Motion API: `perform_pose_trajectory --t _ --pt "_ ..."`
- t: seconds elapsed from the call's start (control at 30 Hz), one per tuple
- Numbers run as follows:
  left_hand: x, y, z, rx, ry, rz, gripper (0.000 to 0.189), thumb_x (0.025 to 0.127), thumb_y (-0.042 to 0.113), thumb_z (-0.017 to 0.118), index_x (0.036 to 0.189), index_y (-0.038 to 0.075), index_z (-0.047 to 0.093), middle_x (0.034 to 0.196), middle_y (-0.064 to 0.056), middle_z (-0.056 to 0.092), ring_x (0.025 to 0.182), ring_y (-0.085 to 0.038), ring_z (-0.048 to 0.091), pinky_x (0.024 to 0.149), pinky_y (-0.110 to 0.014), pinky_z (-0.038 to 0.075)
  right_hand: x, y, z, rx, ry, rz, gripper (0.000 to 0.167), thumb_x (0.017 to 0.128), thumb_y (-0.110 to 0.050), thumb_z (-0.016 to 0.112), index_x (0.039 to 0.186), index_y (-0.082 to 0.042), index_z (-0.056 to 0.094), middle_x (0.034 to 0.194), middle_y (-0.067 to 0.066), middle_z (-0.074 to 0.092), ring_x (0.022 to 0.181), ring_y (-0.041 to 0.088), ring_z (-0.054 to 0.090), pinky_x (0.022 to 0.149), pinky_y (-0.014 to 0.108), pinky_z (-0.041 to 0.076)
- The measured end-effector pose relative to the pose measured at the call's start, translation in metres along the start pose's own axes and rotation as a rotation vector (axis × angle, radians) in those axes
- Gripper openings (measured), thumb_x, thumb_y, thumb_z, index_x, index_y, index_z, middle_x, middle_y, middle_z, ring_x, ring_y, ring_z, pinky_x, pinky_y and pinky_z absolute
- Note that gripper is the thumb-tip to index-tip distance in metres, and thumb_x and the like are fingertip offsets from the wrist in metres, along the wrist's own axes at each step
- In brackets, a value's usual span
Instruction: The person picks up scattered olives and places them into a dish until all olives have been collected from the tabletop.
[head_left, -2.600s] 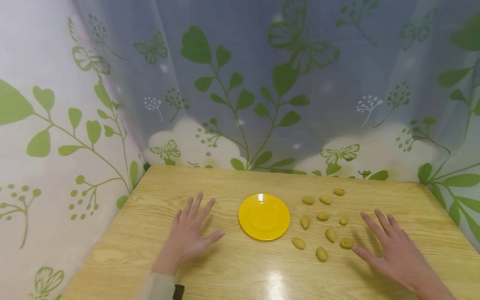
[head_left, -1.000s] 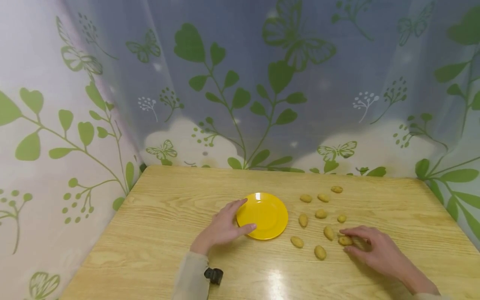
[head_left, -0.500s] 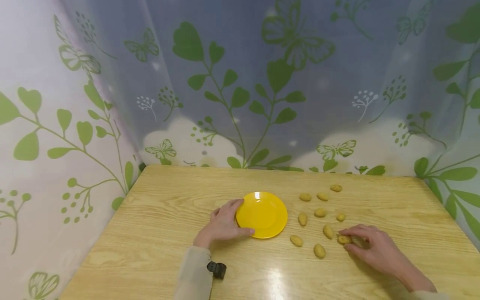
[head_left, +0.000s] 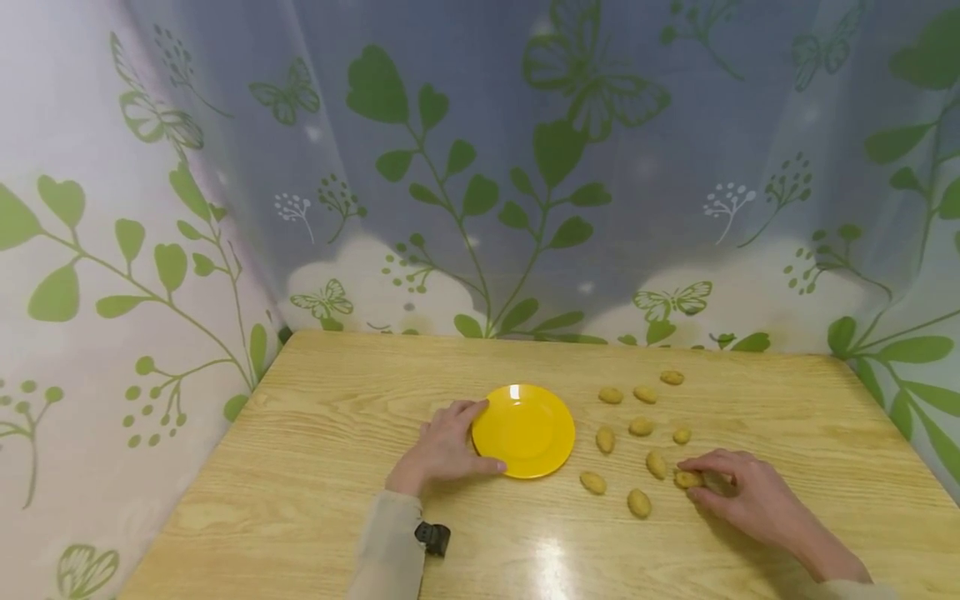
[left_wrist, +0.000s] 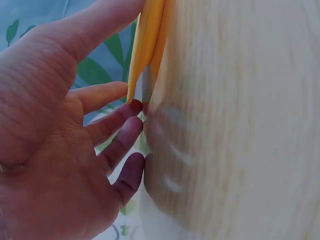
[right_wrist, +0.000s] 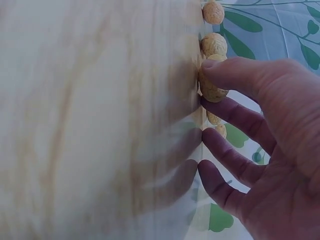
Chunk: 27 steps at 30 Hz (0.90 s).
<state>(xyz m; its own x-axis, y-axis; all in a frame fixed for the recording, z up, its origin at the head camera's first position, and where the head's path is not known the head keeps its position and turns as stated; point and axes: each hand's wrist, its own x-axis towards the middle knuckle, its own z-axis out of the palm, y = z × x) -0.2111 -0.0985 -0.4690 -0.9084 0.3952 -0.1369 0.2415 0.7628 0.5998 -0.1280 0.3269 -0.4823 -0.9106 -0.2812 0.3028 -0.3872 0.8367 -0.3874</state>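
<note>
A round yellow plate lies on the wooden table. My left hand holds its left rim, thumb at the near edge and fingers at the far edge. In the left wrist view, the plate appears edge-on, with the other fingertips down at the table. To the right of the plate lie several small yellow-brown potatoes. My right hand pinches the rightmost near potato between thumb and index finger. Its other fingertips rest at the table in the right wrist view.
Other potatoes lie close by, one just left of the pinched one and one farthest back. A leaf-and-butterfly curtain hangs behind the wooden table. A black strap device sits at my left wrist.
My left hand has moved right from beside the plate and taken its rim. My right hand has moved left and closed on a potato. Over the last half second both stay nearly still.
</note>
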Motion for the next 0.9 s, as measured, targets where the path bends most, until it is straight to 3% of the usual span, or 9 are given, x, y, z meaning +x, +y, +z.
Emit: perform_pose_trajectory --t 0.1,0.3,0.57,0.9 --pt "-0.0002 -0.0010 0.0005 -0.031 -0.003 -0.005 0.100 0.078 0.050 0.086 0.159 0.016 0.037 0.159 -0.013 0.039 0.143 -0.038 0.039 0.116 -0.064 0.034 0.0004 -0.0012 -0.0016 0.007 -0.020 0.020 0.031 0.077 -0.020 0.089 0.106 -0.025 0.079 0.102 -0.007 0.078 0.095 0.004 0.066 0.074 0.028 0.055" --pt "0.0002 -0.0029 0.0005 -0.076 -0.008 -0.020 0.102 0.076 0.049 0.088 0.159 0.018 0.037 0.144 -0.015 0.045 0.123 -0.031 0.054 0.109 -0.057 0.046 0.0005 -0.0034 -0.0061 0.056 -0.045 0.062 0.030 0.080 -0.021 0.087 0.109 -0.023 0.078 0.104 -0.006 0.077 0.095 -0.002 0.064 0.074 0.026 0.055" --pt "0.0005 -0.0038 0.0000 -0.093 -0.010 -0.015 0.102 0.077 0.048 0.087 0.160 0.016 0.036 0.143 -0.016 0.045 0.121 -0.031 0.055 0.109 -0.056 0.046 0.0016 -0.0025 -0.0056 0.123 0.009 0.028 0.031 0.080 -0.011 0.086 0.110 -0.016 0.078 0.102 0.000 0.077 0.090 -0.009 0.062 0.066 0.022 0.054" --pt "0.0000 -0.0042 -0.0001 -0.091 -0.014 -0.024 0.102 0.077 0.049 0.087 0.160 0.018 0.036 0.143 -0.015 0.045 0.119 -0.029 0.056 0.107 -0.055 0.047 0.0053 -0.0079 -0.0039 0.144 0.073 -0.030 0.035 0.078 -0.004 0.086 0.111 -0.015 0.077 0.104 0.003 0.077 0.089 -0.008 0.064 0.064 0.023 0.057"
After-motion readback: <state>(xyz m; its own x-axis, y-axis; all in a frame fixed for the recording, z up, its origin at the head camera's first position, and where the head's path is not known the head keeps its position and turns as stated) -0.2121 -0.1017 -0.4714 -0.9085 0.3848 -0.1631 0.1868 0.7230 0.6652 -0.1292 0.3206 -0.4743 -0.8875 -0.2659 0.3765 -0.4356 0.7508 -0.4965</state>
